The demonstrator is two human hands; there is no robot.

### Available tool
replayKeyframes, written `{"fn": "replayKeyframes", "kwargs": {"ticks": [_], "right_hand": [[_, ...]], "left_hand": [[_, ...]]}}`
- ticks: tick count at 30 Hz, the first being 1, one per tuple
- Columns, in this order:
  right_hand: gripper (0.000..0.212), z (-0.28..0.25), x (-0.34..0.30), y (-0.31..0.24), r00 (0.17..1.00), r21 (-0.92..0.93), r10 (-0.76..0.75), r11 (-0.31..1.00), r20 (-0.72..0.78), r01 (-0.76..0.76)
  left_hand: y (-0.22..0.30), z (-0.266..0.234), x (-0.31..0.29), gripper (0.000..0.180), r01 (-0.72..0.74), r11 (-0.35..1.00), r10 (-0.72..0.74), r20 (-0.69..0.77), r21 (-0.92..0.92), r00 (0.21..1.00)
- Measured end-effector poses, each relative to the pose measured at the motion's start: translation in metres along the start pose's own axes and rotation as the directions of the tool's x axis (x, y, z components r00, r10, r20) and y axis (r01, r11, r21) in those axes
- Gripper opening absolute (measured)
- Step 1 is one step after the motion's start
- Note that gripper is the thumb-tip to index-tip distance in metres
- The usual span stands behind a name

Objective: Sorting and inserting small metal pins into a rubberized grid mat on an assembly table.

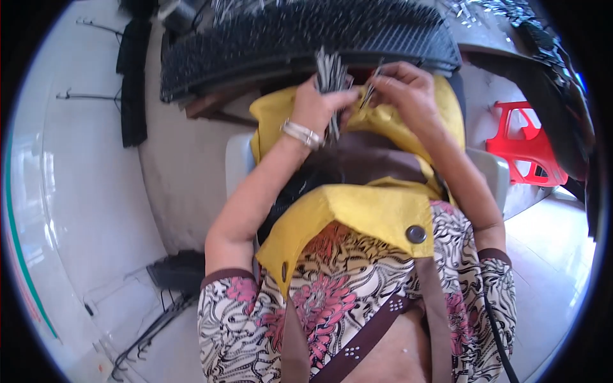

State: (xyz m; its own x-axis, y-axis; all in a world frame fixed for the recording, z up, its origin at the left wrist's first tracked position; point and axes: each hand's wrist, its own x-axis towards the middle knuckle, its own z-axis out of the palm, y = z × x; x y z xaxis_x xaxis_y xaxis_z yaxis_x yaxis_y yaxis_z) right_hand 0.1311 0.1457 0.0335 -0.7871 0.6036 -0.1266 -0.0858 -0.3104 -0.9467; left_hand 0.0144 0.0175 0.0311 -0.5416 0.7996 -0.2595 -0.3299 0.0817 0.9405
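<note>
My left hand [309, 107] is closed around a bundle of thin grey metallic strips [330, 71], which stick out above and below the fist. Their exact kind is too small to make out. To its right, my right hand [412, 96] pinches a few thin dark strips [368, 96] between thumb and fingers, close to the bundle but apart from it. Both hands are over my lap, above a yellow and brown apron [377, 207]. Just beyond them lies a wide black mesh tray [306, 48] covered with many small dark pieces.
A red plastic stool [520, 143] stands at the right, near a dark draped shape [536, 96]. A light chair [239, 159] is under me. Black panels with thin hooks [134, 83] are at the left, and a dark wire stand [143, 338] at lower left.
</note>
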Motion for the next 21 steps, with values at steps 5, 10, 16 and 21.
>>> {"fn": "replayKeyframes", "kwargs": {"ticks": [5,10,16,21], "right_hand": [[0.016,0.015,0.005,0.008,0.999,-0.092,-0.048,0.995,-0.018,0.046],[0.026,0.014,-0.014,0.031,0.996,0.049,-0.084,0.995,-0.028,0.085],[0.031,0.012,-0.018,0.024,0.993,-0.007,-0.119,0.993,0.015,0.119],[0.024,0.008,-0.007,0.024,0.993,0.058,-0.104,0.993,-0.052,0.107]], "left_hand": [[-0.015,-0.012,0.009,0.019,-0.009,0.991,0.010,-0.010,0.133,1.000],[-0.015,0.005,-0.015,0.018,0.023,0.997,-0.024,0.010,0.076,1.000],[-0.012,0.001,-0.021,0.020,-0.027,0.998,0.021,0.122,0.050,0.992],[-0.008,0.007,-0.014,0.021,-0.008,0.999,0.002,0.134,0.040,0.991]]}}
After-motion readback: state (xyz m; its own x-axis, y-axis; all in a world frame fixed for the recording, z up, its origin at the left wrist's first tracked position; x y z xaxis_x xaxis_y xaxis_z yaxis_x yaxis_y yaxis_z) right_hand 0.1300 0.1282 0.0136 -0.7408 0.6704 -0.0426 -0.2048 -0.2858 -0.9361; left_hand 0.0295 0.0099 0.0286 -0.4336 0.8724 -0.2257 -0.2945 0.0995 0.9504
